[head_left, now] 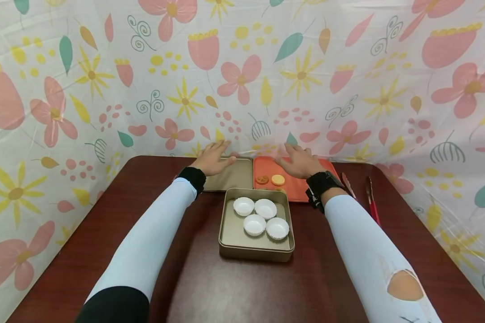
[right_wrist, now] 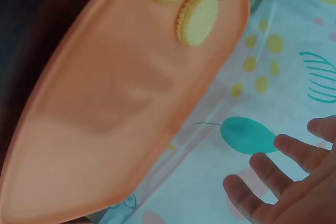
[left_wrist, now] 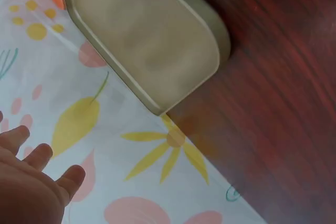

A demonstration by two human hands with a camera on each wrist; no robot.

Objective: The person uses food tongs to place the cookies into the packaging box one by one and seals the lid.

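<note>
Above a dark counter (head_left: 186, 269), the left hand (head_left: 213, 159) hovered, fingers extended, over a gold tray (head_left: 240, 177); nearer, a gold tin (head_left: 256, 253) held four white cups (head_left: 254, 225); the right hand (head_left: 302, 163), fingers spread, hovered over an orange tray (head_left: 297, 192) of cookies (head_left: 278, 180).

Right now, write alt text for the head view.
A person's left hand and right hand, both holding nothing, extend near a shallow gold tray and an orange tray with cookies. Closer, on a dark table, a gold tin holds four white fluted cups.
</note>
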